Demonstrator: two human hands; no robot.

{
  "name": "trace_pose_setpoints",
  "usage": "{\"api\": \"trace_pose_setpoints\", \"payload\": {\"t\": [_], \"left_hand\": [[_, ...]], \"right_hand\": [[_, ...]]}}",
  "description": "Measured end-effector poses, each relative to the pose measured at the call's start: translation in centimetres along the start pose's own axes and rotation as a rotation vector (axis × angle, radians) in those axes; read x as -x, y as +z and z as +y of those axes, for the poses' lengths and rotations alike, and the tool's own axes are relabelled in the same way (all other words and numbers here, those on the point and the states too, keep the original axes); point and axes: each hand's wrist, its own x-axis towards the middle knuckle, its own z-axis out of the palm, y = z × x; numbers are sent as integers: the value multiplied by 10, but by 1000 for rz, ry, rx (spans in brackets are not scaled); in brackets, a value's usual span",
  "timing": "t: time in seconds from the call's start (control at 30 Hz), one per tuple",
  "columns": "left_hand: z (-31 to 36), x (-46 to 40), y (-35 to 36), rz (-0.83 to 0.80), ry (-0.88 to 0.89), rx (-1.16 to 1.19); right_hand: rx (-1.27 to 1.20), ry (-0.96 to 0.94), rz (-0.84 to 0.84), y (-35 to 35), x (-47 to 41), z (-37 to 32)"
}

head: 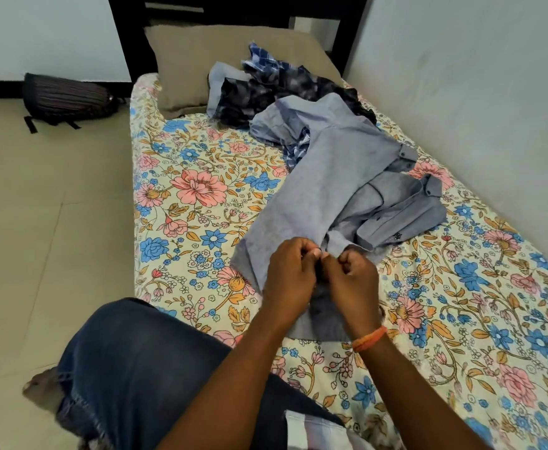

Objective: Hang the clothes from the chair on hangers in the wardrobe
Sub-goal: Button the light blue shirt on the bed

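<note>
While I sit at bed [201, 190], left hand [290, 274] and right hand [352, 277] pinch grey shirt [315, 177] placket, working button; hanger needed next, none visible.

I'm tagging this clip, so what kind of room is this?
Most likely a bedroom: a bed with a floral sheet and a brown pillow against a dark headboard, with shirts strewn on it and a backpack on the tiled floor.

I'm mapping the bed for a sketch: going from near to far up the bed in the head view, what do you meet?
Hands pinching the grey shirt → dark clothes pile → pillow → headboard.
</note>
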Motion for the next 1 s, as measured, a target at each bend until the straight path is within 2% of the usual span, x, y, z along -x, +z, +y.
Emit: {"api": "trace_pose_setpoints", "payload": {"t": [0.13, 0.37, 0.53, 0.63, 1.0], "left_hand": [[-2, 3, -1, -62, -47, 71], [-4, 3, 2, -44, -169, 209], [-5, 0, 0, -13, -170, 203], [-4, -1, -2, -21, -165, 208], [3, 2, -7, -91, -140, 258]], "right_hand": [[-77, -2, 34, 2, 4, 11], [-126, -42, 20, 5, 8, 16], [-385, 93, -75, -1, 10, 16], [-342, 103, -124, -7, 5, 17], [-284, 82, -105, -5, 2, 21]]}}
